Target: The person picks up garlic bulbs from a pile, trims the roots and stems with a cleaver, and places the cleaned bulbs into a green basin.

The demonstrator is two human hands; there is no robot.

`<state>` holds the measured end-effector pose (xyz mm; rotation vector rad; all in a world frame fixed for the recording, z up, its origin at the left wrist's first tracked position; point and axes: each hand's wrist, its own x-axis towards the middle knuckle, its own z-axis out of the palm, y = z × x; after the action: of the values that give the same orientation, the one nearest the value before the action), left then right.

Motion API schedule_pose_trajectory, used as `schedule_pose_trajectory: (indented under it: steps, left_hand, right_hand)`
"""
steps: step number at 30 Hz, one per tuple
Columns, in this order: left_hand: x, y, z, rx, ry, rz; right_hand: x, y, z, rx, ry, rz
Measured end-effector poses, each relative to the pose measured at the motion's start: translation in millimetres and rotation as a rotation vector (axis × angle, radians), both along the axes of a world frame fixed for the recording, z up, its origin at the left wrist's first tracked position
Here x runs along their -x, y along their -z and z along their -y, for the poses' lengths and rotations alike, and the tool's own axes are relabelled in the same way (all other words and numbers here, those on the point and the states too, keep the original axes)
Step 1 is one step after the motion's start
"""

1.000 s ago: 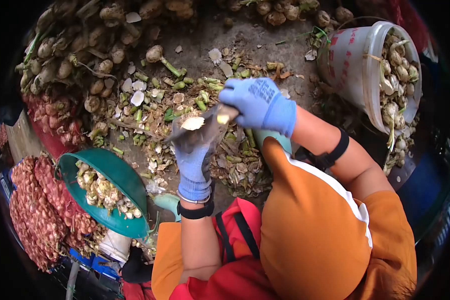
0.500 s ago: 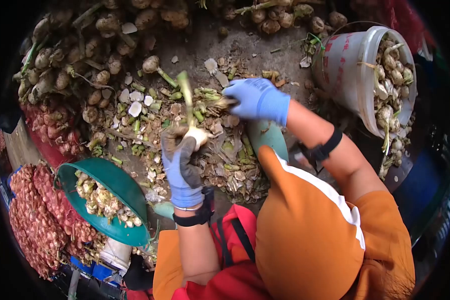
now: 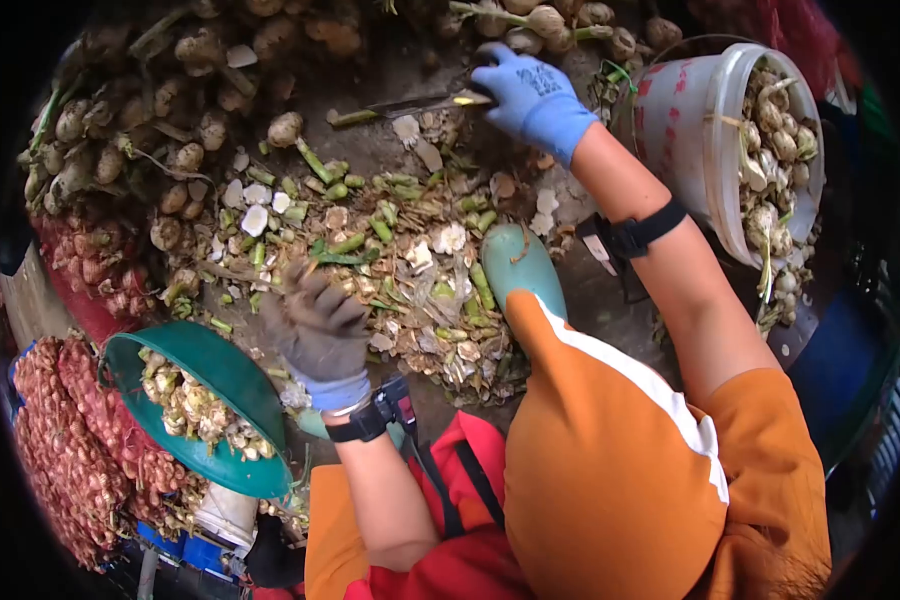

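In my right hand (image 3: pixel 538 92), gloved in light blue, is a knife (image 3: pixel 415 104) with its thin dark blade pointing left over the ground. Its thumb and forefinger reach up just below garlic bulbs (image 3: pixel 544 22) with stalks at the top. My left hand (image 3: pixel 320 325), in a blue glove with a dirty grey palm, is open, fingers apart and slightly blurred. It hovers over the left side of a heap of cut stalks and trimmings (image 3: pixel 440 335), with nothing in it. A single garlic bulb (image 3: pixel 285 129) with its stalk lies beyond the heap.
A white bucket (image 3: pixel 675 130) of garlic tips toward the right. At left, a teal basin (image 3: pixel 200 470) holds trimmed bulbs, beside red net sacks (image 3: pixel 70 450). Untrimmed garlic (image 3: pixel 100 120) is piled at the upper left. My green boots (image 3: pixel 523 265) stand at the heap's near edge.
The stalked garlic bulb has left my left hand, which has drawn back to the left and opened. My right hand has moved up and away toward the bulbs at the top.
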<state>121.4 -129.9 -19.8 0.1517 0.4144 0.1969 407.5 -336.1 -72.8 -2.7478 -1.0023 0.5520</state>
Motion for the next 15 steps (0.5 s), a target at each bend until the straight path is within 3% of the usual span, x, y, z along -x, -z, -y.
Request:
schedule_pose_trajectory:
  steps: [4, 6, 7, 8, 9, 10, 12, 13, 15]
  left_hand:
    - [-17.5, 5.7, 37.5, -0.262, 0.080, -0.279]
    - [-32.7, -3.6, 56.9, -0.647, 0.158, -0.575]
    - [-37.1, 15.1, 62.3, -0.953, 0.216, -0.605]
    - [-27.5, 23.7, 67.4, -0.820, 0.100, -0.423]
    - [-19.6, 42.7, 67.4, -0.928, 0.160, -0.486]
    - [-15.4, 56.6, 66.7, -1.035, 0.221, -0.546]
    - [-25.2, 13.5, 71.7, -0.723, 0.137, -0.655]
    - [-27.7, 6.7, 71.0, -0.783, 0.112, -0.612]
    - [-30.4, -6.7, 68.3, -0.905, 0.137, -0.577]
  right_hand:
    - [-5.3, 30.8, 6.9, -0.024, 0.074, 0.209]
    - [6.1, 29.0, -2.7, -0.372, 0.084, -0.151]
    - [29.6, 2.8, -12.5, -0.485, 0.241, -0.756]
    - [54.4, -15.4, -16.5, -0.555, 0.219, -0.882]
    - [71.0, -51.4, -20.5, -0.455, 0.216, -1.048]
    - [89.0, -47.6, -19.9, -0.498, 0.178, -1.174]
    - [109.2, -47.6, -17.9, -0.565, 0.313, -1.264]
    - [109.4, -50.4, -15.4, -0.569, 0.311, -1.266]
    - [104.3, -59.8, -8.3, -0.583, -0.010, -0.364]
